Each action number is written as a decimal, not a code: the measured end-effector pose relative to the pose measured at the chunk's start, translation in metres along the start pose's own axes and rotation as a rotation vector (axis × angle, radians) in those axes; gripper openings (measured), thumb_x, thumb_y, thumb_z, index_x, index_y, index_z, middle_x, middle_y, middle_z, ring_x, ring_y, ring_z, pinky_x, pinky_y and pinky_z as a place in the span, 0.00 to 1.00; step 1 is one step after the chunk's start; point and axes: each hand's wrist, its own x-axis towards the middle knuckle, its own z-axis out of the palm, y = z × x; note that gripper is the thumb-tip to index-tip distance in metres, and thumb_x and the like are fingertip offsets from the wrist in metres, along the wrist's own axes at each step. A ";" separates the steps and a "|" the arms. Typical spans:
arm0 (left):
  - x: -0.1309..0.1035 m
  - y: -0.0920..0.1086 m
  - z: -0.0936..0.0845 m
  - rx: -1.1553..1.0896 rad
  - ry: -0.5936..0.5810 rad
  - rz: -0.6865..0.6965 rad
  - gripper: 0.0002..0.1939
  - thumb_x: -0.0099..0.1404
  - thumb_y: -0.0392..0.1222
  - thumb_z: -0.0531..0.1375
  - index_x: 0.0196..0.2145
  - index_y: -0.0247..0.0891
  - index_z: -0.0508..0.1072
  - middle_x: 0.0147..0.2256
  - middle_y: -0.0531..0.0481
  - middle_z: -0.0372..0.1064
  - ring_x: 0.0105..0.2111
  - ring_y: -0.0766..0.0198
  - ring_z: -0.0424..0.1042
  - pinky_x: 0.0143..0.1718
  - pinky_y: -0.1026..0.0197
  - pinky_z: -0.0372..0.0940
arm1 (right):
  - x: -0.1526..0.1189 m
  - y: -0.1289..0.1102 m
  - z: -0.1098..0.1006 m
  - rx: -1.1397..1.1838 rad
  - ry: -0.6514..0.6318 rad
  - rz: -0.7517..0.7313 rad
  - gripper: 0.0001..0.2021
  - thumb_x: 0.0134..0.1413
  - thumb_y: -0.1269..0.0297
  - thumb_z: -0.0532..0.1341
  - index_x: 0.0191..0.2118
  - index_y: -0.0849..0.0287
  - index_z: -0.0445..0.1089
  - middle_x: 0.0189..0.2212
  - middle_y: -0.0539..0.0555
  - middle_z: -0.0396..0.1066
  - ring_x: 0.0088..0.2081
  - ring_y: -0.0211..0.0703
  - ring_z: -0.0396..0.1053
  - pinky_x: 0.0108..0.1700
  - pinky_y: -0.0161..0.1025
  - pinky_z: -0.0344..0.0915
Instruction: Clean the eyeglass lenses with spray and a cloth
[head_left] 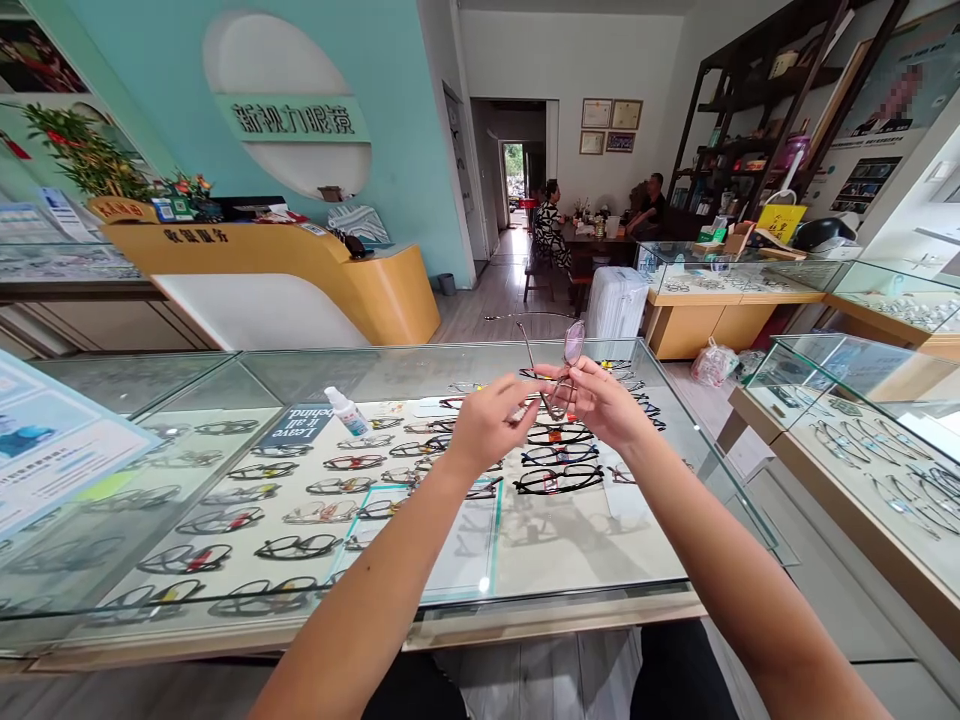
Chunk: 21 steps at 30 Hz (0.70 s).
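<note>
A pair of thin-rimmed eyeglasses (574, 343) is held up above the glass display counter (517, 592), temples spread out toward the far left. My right hand (606, 402) pinches the frame by its right side, thumb and fingers closed around the rim. From the left, my left hand (486, 424) is closed with its fingertips at the other rim; its fingers partly hide the lower lens. Below both hands, several dark-framed glasses (559, 480) lie in a column. Left of my left hand stands a small white spray bottle (346, 410).
Many more spectacles lie in rows in the counter. A printed sheet (60, 450) stands at the left. Beyond are a yellow reception desk (390, 300), a silver suitcase (616, 303) and two people at a table. Another glass showcase (862, 450) stands to the right.
</note>
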 end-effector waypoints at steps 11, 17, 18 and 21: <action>-0.004 0.000 0.006 -0.045 -0.059 -0.189 0.18 0.82 0.57 0.63 0.44 0.43 0.86 0.36 0.48 0.77 0.30 0.64 0.72 0.33 0.60 0.63 | 0.001 0.005 -0.002 0.020 0.035 -0.139 0.18 0.58 0.50 0.81 0.42 0.48 0.75 0.54 0.52 0.87 0.58 0.49 0.83 0.62 0.48 0.78; -0.002 -0.010 0.006 -0.363 0.311 -0.646 0.32 0.75 0.58 0.70 0.70 0.46 0.70 0.34 0.54 0.71 0.29 0.63 0.69 0.33 0.62 0.65 | 0.001 -0.004 -0.012 0.078 0.090 -0.221 0.17 0.57 0.49 0.81 0.42 0.46 0.77 0.49 0.47 0.87 0.53 0.45 0.84 0.59 0.45 0.81; -0.001 -0.020 0.004 -0.406 0.445 -0.735 0.36 0.74 0.58 0.71 0.71 0.46 0.67 0.34 0.55 0.70 0.29 0.64 0.68 0.33 0.62 0.65 | 0.002 -0.007 -0.015 0.083 0.104 -0.230 0.17 0.56 0.48 0.82 0.42 0.46 0.77 0.49 0.47 0.87 0.53 0.44 0.84 0.58 0.43 0.81; 0.000 -0.059 -0.009 -0.470 0.860 -0.952 0.36 0.71 0.55 0.72 0.69 0.44 0.66 0.39 0.52 0.70 0.33 0.63 0.71 0.37 0.62 0.69 | 0.003 -0.012 -0.024 0.096 0.145 -0.249 0.17 0.55 0.48 0.82 0.41 0.46 0.78 0.47 0.46 0.87 0.52 0.43 0.84 0.56 0.40 0.82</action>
